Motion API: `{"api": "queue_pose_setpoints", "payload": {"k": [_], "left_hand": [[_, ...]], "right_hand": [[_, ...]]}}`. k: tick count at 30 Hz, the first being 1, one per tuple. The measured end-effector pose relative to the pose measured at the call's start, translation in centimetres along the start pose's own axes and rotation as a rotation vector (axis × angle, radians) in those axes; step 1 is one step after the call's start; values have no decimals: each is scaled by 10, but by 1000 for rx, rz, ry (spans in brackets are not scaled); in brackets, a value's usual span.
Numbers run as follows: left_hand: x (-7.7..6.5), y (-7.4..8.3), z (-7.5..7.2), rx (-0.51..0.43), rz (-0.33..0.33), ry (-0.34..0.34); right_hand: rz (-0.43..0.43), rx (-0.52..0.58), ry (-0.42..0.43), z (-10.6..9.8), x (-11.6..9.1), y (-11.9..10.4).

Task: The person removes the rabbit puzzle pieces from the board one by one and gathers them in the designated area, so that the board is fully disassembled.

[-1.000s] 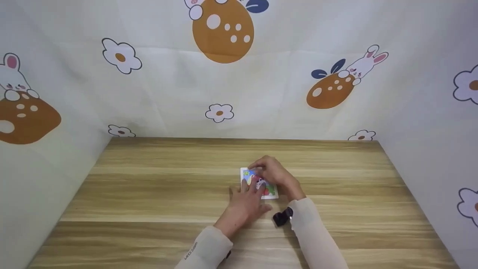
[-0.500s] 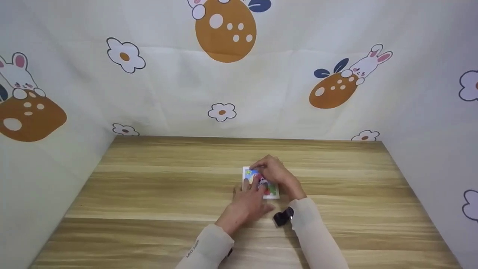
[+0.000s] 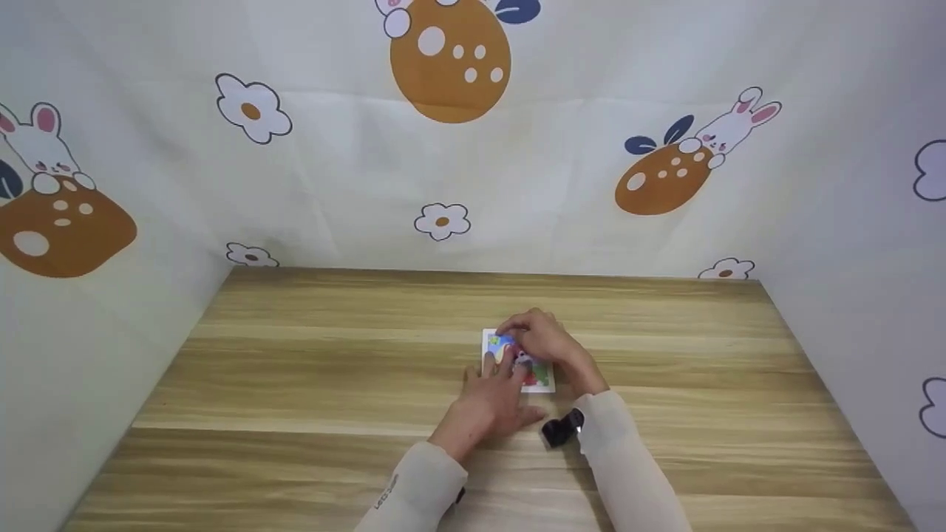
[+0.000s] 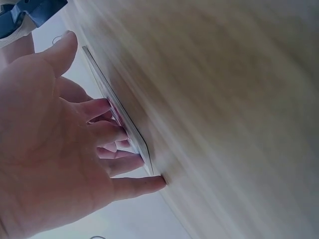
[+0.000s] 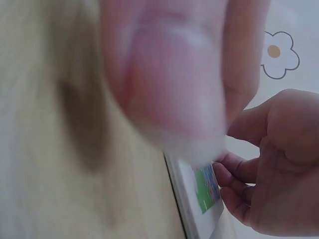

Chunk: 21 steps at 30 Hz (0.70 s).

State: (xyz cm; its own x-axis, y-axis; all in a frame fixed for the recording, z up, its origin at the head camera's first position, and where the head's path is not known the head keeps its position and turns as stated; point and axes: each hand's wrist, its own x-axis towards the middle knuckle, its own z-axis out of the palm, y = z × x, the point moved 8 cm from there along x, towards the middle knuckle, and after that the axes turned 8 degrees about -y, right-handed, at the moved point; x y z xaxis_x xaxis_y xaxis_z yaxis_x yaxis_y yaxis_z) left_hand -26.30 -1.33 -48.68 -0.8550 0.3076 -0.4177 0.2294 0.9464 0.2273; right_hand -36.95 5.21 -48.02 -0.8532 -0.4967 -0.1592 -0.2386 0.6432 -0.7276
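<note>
A small flat picture board [image 3: 491, 343] with a white border and a colourful cartoon print lies on the wooden table. My left hand [image 3: 491, 403] rests on its near left part with the fingers spread, as the left wrist view shows several fingertips on the board [image 4: 130, 124] and the little finger on the table beside it. From the far right side my right hand [image 3: 547, 341] reaches over the board with bent fingers touching its upper part. In the right wrist view my right thumb [image 5: 174, 89] looms large and blurred; whether it grips anything is hidden.
The wooden table [image 3: 295, 369] meets cloth walls printed with rabbits and flowers at the back and both sides. A black wrist device [image 3: 562, 428] sits by my right cuff, close above the table.
The whole head view has shifted slightly, with the scene moving a little to the right. Both hands keep nearly the same places on the picture board.
</note>
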Motion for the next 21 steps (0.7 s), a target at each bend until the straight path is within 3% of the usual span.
{"api": "queue_pose_setpoints", "payload": {"k": [8, 21], "left_hand": [[0, 1, 0, 12, -4, -2], [0, 0, 1, 30, -15, -25]], "right_hand": [[9, 113, -20, 0, 0, 2], [-39, 144, -63, 1, -2, -5]]}}
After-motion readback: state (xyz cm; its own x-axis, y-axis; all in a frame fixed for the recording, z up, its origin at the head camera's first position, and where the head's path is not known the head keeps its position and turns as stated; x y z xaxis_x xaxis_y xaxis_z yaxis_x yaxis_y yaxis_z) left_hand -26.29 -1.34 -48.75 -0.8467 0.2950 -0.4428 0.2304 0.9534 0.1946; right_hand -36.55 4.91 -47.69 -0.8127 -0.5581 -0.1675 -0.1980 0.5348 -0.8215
